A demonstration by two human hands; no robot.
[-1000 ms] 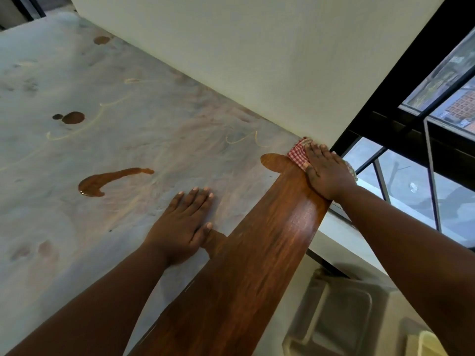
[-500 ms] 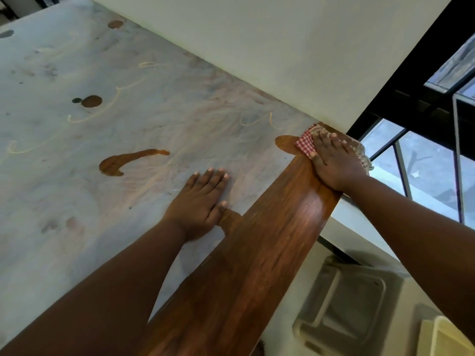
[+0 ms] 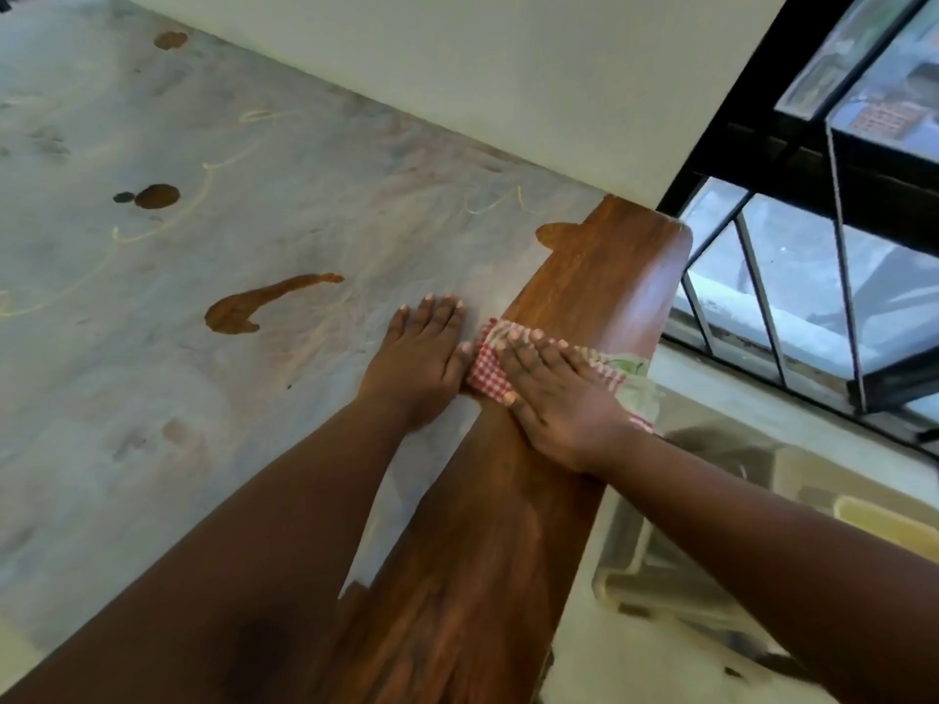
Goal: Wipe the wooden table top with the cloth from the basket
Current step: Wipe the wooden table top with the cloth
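1. Leftmost, brown patches (image 3: 264,304) show through the dusty grey film on the table top (image 3: 305,170), well left of the cloth, not yet wiped.
2. Left hand (image 3: 416,363) lies flat just left of the cloth, fingers straight and together; likely bracing.
3. Cloth (image 3: 485,370), red-checked, sits on the clean wooden strip (image 3: 584,276).
4. Right hand (image 3: 554,393) presses it, fingers straight, slightly spread, for broad contact.

Two hands, left (image 3: 416,365) and right (image 3: 561,398), are seen on one table (image 3: 574,276); one cloth (image 3: 485,370) is counted, and one window (image 3: 792,276) at far right.
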